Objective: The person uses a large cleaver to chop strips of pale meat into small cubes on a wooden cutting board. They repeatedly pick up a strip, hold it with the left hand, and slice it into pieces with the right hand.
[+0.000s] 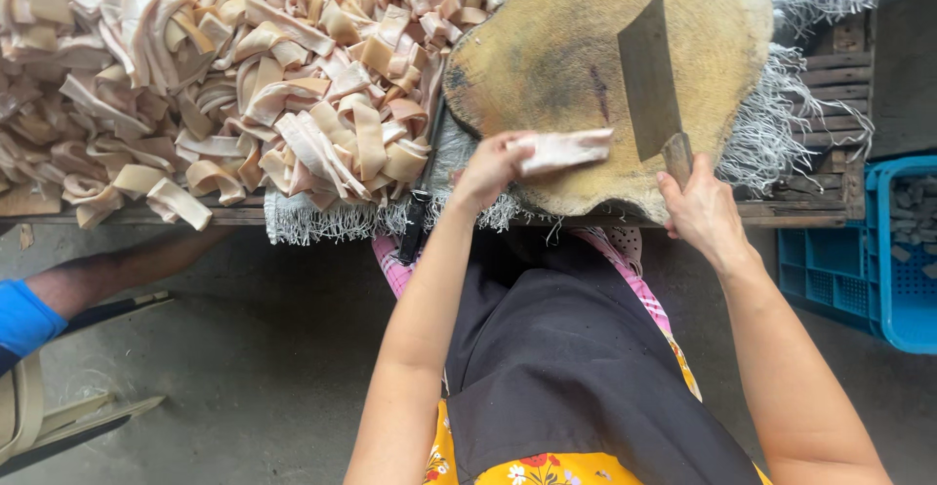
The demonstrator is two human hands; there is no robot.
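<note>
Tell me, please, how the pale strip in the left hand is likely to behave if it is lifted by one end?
The pale strip would probably droop: the cut strips in the heap curl and fold over one another. It looks fairly light, since the left hand holds it by the fingertips alone. Its smooth, faintly glossy face hints at slipperiness, though that is hard to confirm.

The single head camera looks almost straight down from above the chopping block (605, 65), close over it. The block sits upper centre; the floor (244, 348) fills the lower frame below it.
</note>
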